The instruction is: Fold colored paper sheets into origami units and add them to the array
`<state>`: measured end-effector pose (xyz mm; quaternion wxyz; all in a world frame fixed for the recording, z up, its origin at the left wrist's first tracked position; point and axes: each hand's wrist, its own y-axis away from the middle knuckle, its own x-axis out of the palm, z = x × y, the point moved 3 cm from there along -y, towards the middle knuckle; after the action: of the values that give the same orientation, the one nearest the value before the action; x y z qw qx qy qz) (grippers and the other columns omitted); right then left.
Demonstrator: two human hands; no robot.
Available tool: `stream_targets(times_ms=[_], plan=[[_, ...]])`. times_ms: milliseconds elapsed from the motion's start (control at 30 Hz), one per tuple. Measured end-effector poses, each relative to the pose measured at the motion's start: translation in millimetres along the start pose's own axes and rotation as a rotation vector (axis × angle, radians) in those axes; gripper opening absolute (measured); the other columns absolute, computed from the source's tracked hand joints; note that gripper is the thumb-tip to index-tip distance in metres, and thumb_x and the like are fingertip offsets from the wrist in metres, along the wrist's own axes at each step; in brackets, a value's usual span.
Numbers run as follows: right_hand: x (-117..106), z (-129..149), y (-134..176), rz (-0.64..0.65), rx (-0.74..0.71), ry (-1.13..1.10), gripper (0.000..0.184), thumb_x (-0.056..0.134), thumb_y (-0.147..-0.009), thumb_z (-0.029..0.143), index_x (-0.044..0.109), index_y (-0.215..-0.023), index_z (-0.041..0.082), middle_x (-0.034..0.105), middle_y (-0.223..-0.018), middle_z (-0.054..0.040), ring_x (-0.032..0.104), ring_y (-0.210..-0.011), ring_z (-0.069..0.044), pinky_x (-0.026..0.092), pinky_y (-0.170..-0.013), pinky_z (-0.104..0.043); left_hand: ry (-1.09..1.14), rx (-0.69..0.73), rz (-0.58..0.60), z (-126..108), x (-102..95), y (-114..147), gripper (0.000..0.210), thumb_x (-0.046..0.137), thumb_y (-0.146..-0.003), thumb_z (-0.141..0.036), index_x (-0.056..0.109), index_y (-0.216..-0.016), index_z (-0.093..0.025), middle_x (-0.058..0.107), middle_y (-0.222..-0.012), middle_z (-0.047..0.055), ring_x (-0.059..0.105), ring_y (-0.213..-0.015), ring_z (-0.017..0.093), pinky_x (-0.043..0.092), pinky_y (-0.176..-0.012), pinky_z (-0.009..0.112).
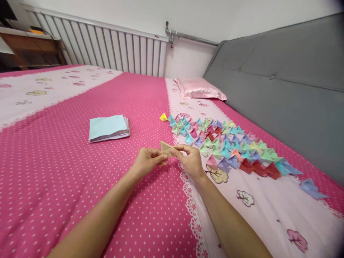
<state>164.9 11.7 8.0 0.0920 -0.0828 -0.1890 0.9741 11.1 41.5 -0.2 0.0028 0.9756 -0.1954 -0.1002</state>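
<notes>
Between my two hands is a small piece of folded pale yellow paper (166, 148), raised above the bed. My left hand (149, 160) pinches its lower left side between thumb and fingers. On the right side, my right hand (190, 158) grips the same paper, thumb in front and index finger along the top edge. My fingers cover part of the folds. Just beyond and to the right stand rows of small folded paper boats (215, 143) in many colours. A bright yellow boat (163, 117) sits at their far left end.
A stack of coloured paper sheets (109, 128), light blue on top, lies left of my hands on the pink dotted bedspread (67, 172). A pink pillow (200, 89) rests by the grey headboard (290, 68). Behind the bed are a white radiator (107, 44) and a wooden desk (34, 48).
</notes>
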Motion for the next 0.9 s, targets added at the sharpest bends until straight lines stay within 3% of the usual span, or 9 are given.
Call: stream_targets(times_ms=[200, 333, 533, 667, 900], plan=[[-0.5, 0.1, 0.1, 0.003, -0.009, -0.017, 0.010, 0.067, -0.071, 0.028, 0.069, -0.070, 0.018, 0.068, -0.067, -0.0007, 0.061, -0.065, -0.015, 0.047, -0.067, -0.028, 0.032, -0.018, 0.015, 0.8, 0.8, -0.1, 0.018, 0.067, -0.066, -0.030, 0.068, -0.065, -0.012, 0.068, -0.059, 0.005, 0.058, -0.051, 0.011, 0.042, -0.051, 0.021], [-0.7, -7.1, -0.3, -0.033, 0.059, -0.104, 0.013, 0.069, -0.069, 0.031, 0.069, -0.070, 0.018, 0.068, -0.067, -0.0008, 0.060, -0.063, -0.014, 0.047, -0.066, -0.028, 0.142, -0.032, -0.003, -1.5, 0.1, 2.1, 0.022, 0.071, -0.063, -0.034, 0.069, -0.067, -0.012, 0.068, -0.060, 0.004, 0.057, -0.051, 0.010, 0.044, -0.053, 0.021], [2.7, -17.6, -0.6, -0.045, 0.169, -0.270, 0.023, 0.072, -0.064, 0.033, 0.070, -0.083, 0.018, 0.071, -0.078, -0.0025, 0.064, -0.070, -0.017, 0.048, -0.070, -0.030, 0.360, -0.059, -0.062, -2.2, -1.4, 2.8, 0.024, 0.074, -0.061, -0.034, 0.068, -0.068, -0.012, 0.068, -0.062, 0.004, 0.058, -0.053, 0.009, 0.045, -0.056, 0.020], [1.6, -16.1, -0.7, -0.053, 0.145, -0.230, 0.017, 0.071, -0.067, 0.032, 0.069, -0.076, 0.018, 0.069, -0.071, -0.0013, 0.063, -0.067, -0.016, 0.048, -0.070, -0.030, 0.405, -0.058, -0.109, -0.8, -3.7, 2.0, 0.024, 0.074, -0.061, -0.032, 0.068, -0.070, -0.011, 0.067, -0.063, 0.004, 0.057, -0.054, 0.008, 0.043, -0.055, 0.018], [2.2, -13.4, 0.2, -0.027, 0.118, -0.255, 0.014, 0.070, -0.068, 0.030, 0.069, -0.077, 0.019, 0.068, -0.072, -0.0003, 0.062, -0.068, -0.015, 0.048, -0.069, -0.028, 0.446, -0.036, -0.087, 0.5, -3.5, -0.6, 0.024, 0.072, -0.064, -0.032, 0.068, -0.077, -0.012, 0.069, -0.070, 0.005, 0.061, -0.060, 0.010, 0.046, -0.060, 0.019]])
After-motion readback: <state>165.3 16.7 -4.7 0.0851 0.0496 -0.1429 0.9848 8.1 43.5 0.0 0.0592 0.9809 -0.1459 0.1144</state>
